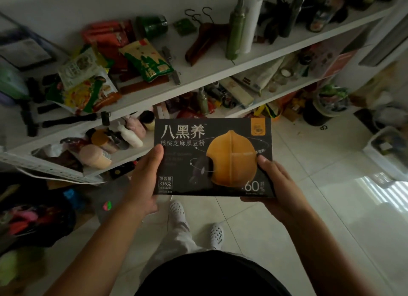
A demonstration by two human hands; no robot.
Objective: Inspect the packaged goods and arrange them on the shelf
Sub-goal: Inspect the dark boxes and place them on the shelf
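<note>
I hold a black box [213, 156] face-up above the floor, left hand [144, 181] and right hand [276, 185] gripping its sides. Inspection seems underway; the white shelf [198, 75] ahead awaits it, contents blurry.

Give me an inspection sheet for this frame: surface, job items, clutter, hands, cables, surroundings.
Surface: white shelf, several tiers, all loaded; a bare patch on the top board in front of the hangers.
Job's things: black box with an orange nut picture, held in front of the shelf, print facing the camera, not yet placed.
Clutter: snack bags piled loosely on the top board; wooden hangers and green bottle beside them.
Grippers: left hand grips the box's left edge, right hand its lower right corner, thumbs on the front.
Cables: nothing seen.
Surroundings: pale tiled floor; black bucket and clear bin on it at right.
</note>
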